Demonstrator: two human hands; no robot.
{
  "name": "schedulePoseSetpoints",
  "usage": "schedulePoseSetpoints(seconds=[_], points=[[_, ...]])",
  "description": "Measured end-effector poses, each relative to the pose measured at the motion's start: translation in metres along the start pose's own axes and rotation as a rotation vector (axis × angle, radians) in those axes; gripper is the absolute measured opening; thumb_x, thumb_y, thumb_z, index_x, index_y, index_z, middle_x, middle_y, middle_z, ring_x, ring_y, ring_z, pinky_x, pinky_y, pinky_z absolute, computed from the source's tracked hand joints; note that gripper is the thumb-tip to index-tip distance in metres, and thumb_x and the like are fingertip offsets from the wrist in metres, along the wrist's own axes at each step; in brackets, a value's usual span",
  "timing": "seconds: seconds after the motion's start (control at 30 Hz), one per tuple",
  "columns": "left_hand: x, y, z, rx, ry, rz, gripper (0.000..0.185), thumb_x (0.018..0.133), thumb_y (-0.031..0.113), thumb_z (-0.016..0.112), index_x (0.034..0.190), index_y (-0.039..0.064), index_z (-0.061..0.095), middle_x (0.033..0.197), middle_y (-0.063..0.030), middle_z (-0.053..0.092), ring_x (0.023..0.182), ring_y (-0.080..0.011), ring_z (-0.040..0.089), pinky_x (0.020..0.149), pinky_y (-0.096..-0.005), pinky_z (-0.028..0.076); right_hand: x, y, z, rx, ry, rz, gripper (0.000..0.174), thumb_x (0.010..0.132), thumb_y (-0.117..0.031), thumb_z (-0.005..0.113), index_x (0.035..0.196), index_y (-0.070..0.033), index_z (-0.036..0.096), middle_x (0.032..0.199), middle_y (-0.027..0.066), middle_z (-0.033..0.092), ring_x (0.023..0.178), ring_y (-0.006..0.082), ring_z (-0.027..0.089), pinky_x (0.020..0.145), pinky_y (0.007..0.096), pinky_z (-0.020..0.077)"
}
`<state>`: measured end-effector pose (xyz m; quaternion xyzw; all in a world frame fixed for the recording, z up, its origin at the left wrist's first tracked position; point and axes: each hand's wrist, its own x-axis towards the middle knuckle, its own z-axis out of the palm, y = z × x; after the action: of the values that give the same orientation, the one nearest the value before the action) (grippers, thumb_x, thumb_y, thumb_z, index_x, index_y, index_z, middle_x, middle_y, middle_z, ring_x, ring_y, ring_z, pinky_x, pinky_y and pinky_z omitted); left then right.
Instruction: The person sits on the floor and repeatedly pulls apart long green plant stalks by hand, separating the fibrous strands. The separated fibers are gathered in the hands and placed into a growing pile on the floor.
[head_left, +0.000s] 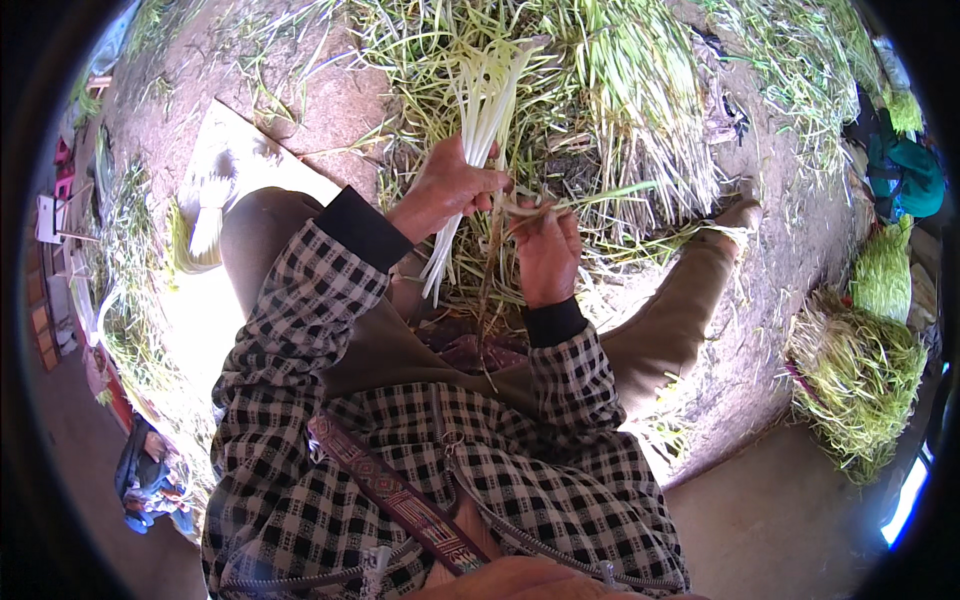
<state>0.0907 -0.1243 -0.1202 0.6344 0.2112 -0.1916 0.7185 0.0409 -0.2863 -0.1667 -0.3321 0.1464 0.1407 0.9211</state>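
My left hand (457, 180) is closed around a small bunch of pale leafy stalks (484, 97), their white ends pointing down toward my lap and their yellow-green tops away from me. Just to its right, my right hand (547, 247) pinches a few withered leaves and a green blade (611, 196) between thumb and fingers. A brown, shrivelled strand (489, 277) hangs between the two hands. Beyond them lies a large heap of long green stalks (637, 97) with whitish lower ends, over loose leaves.
At the left, a bundle of white stalks (208, 217) rests on a pale board (281, 161). My bent legs flank the work area. More green heaps (795, 52) lie at the upper right, and a tied bundle (859, 382) sits at the right. A person (154, 480) is partly visible at the lower left.
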Motion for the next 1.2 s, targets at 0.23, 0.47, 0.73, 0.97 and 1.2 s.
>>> schedulePoseSetpoints(seconds=[0.23, 0.47, 0.73, 0.97, 1.2], points=[[0.002, 0.003, -0.004, -0.029, -0.011, 0.038, 0.035, 0.070, -0.001, 0.067, 0.098, 0.001, 0.046, 0.062, -0.0065, 0.055, 0.041, -0.0098, 0.051, 0.032, -0.0212, 0.035, -0.064, 0.001, -0.021, 0.026, -0.126, 0.273, 0.012, 0.093, -0.017, 0.048, 0.097, -0.007, 0.051, 0.086, 0.0064, 0.059, 0.081, 0.0156, 0.059, 0.075, 0.0325, 0.0500], [0.001, 0.009, 0.002, 0.018, -0.002, 0.043, 0.036, 0.072, -0.004, 0.067, 0.099, -0.002, 0.044, 0.068, -0.0110, 0.058, 0.042, -0.0104, 0.052, 0.033, -0.0201, 0.041, -0.001, -0.018, -0.057, -1.194, -0.074, 0.118, 0.019, 0.091, -0.017, 0.050, 0.091, 0.001, 0.057, 0.070, 0.0058, 0.061, 0.056, 0.0104, 0.057, 0.052, 0.0227, 0.0466], [0.000, 0.008, 0.006, 0.019, -0.011, 0.095, 0.038, 0.073, -0.001, 0.069, 0.102, -0.002, 0.044, 0.069, -0.0085, 0.057, 0.043, -0.0086, 0.051, 0.035, -0.0200, 0.041, 0.068, -0.036, 0.028, -1.187, -0.081, -0.351, 0.016, 0.085, -0.013, 0.059, 0.087, 0.002, 0.060, 0.071, 0.0036, 0.060, 0.058, 0.0073, 0.052, 0.052, 0.0225, 0.0433], [0.000, 0.009, 0.009, 0.031, -0.022, 0.074, 0.046, 0.074, 0.003, 0.071, 0.112, 0.002, 0.046, 0.070, -0.0062, 0.059, 0.042, -0.0073, 0.050, 0.034, -0.0194, 0.038, 0.079, -0.035, 0.053, -1.546, -0.075, -0.421, 0.021, 0.078, -0.020, 0.064, 0.078, 0.001, 0.062, 0.061, 0.0079, 0.060, 0.053, 0.0125, 0.055, 0.051, 0.0273, 0.0441], [0.001, 0.008, 0.010, 0.082, -0.014, 0.090, 0.047, 0.072, 0.003, 0.072, 0.111, 0.002, 0.045, 0.068, -0.0058, 0.059, 0.041, -0.0076, 0.050, 0.033, -0.0194, 0.037, 0.094, -0.028, 0.040, -1.390, -0.090, -0.284, 0.019, 0.077, -0.019, 0.061, 0.073, 0.000, 0.061, 0.058, 0.0080, 0.058, 0.050, 0.0174, 0.054, 0.049, 0.0303, 0.0425]])
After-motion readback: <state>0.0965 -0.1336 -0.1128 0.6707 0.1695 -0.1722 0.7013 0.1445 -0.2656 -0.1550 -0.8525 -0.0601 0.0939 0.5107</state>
